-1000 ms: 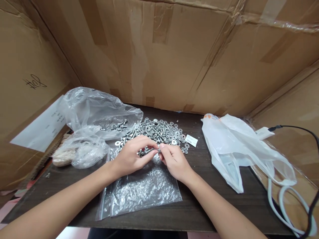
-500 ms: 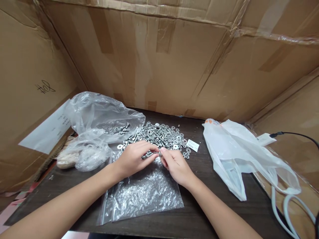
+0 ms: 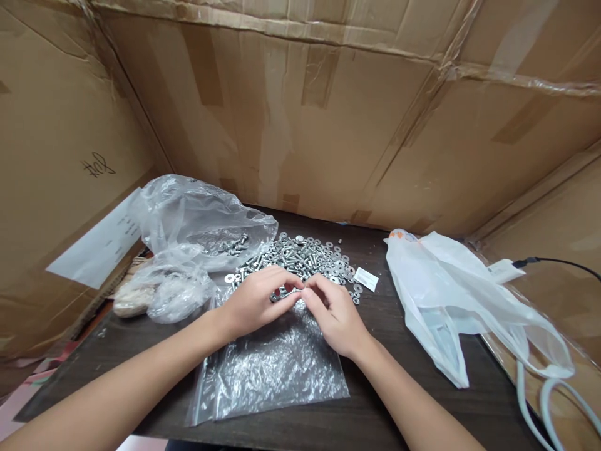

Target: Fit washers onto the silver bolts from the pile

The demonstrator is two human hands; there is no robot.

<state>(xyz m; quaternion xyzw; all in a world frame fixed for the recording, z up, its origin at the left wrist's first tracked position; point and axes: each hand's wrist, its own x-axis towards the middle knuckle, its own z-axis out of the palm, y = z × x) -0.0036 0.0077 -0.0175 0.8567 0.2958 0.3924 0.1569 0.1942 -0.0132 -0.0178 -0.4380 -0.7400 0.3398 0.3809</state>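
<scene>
Silver bolts and washers lie in a loose pile on the dark table. Just in front of the pile, my left hand pinches a small bolt between thumb and fingertips. My right hand meets it there, its thumb and fingers closed at the bolt's end; whatever lies between those tips is too small to make out. Beneath both hands a clear plastic bag lies flat. More bolts show in a large clear bag to the left of the pile.
Crumpled small bags sit at the left. A white label lies right of the pile. Farther right are a white plastic bag and a pale cable. Cardboard walls stand behind and at both sides.
My right hand's fingers have shifted around the bolt's end and its index finger is more arched. The whole view has moved slightly, so the scene sits a little farther right.
</scene>
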